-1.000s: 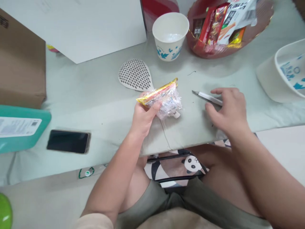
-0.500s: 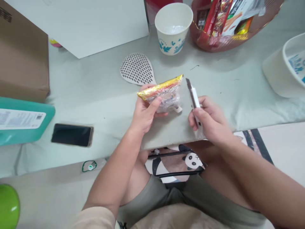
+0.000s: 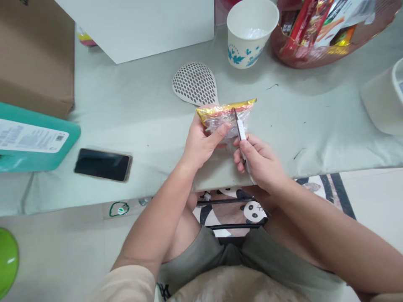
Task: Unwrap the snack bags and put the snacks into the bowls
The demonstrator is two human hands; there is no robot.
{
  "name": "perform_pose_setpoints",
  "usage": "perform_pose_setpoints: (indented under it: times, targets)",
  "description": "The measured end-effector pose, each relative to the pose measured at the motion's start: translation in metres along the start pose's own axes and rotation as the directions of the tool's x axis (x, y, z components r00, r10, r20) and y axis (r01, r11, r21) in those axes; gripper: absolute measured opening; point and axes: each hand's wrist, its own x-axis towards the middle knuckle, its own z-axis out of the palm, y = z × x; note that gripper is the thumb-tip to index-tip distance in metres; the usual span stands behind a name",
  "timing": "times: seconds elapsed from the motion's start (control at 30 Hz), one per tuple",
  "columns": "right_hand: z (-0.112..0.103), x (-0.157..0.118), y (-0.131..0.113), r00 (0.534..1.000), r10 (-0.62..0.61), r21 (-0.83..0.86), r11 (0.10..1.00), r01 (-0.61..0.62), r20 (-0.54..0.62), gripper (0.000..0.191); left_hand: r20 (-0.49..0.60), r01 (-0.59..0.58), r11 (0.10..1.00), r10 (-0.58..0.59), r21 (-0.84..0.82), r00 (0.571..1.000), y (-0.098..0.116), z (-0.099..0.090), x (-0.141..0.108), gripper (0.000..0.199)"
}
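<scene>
My left hand is closed on a crinkly clear plastic packet with a yellow and red strip along its top edge. Its thumb presses on the front; what is inside I cannot make out. In my right hand is a white utility knife, blade out and pointing up. The blade tip lies over the packet just below the yellow edge; whether it has cut in, I cannot tell. Behind the left hand lies a pale perforated paddle-shaped thing, its narrow end hidden by the packet.
A paper cup and a pink basket of snacks stand at the back. Another white tub is at right. On the left are a phone, a teal container, a brown box and a white box.
My right hand has brought the knife leftward, so its blade now overlaps the packet instead of standing apart from it. The left hand still holds the packet. The whole view has shifted slightly.
</scene>
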Motion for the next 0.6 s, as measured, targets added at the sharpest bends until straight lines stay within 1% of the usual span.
perform_pose_setpoints:
  times: [0.1, 0.2, 0.27, 0.47, 0.6]
  targets:
    - [0.003, -0.002, -0.001, 0.995, 0.086, 0.081, 0.993, -0.089, 0.043, 0.060, -0.022, -0.094, 0.995, 0.095, 0.032, 0.995, -0.001, -0.001, 0.001, 0.065]
    - [0.005, -0.004, -0.004, 0.984, 0.156, 0.117, 0.979, -0.166, 0.084, 0.061, -0.047, -0.125, 0.991, 0.128, 0.050, 0.991, -0.002, -0.001, 0.003, 0.063]
    - [0.007, -0.005, -0.004, 0.979, 0.184, 0.131, 0.972, -0.195, 0.087, 0.062, -0.061, -0.137, 0.989, 0.140, 0.056, 0.988, -0.002, -0.001, 0.002, 0.063]
    - [0.014, -0.006, 0.002, 0.981, 0.195, 0.136, 0.971, -0.195, 0.016, 0.062, -0.088, -0.162, 0.984, 0.169, 0.074, 0.982, 0.003, -0.001, -0.001, 0.058]
    - [0.017, -0.008, 0.006, 0.979, 0.200, 0.131, 0.970, -0.204, 0.041, 0.062, -0.139, -0.155, 0.983, 0.168, 0.100, 0.976, 0.003, -0.004, -0.001, 0.056]
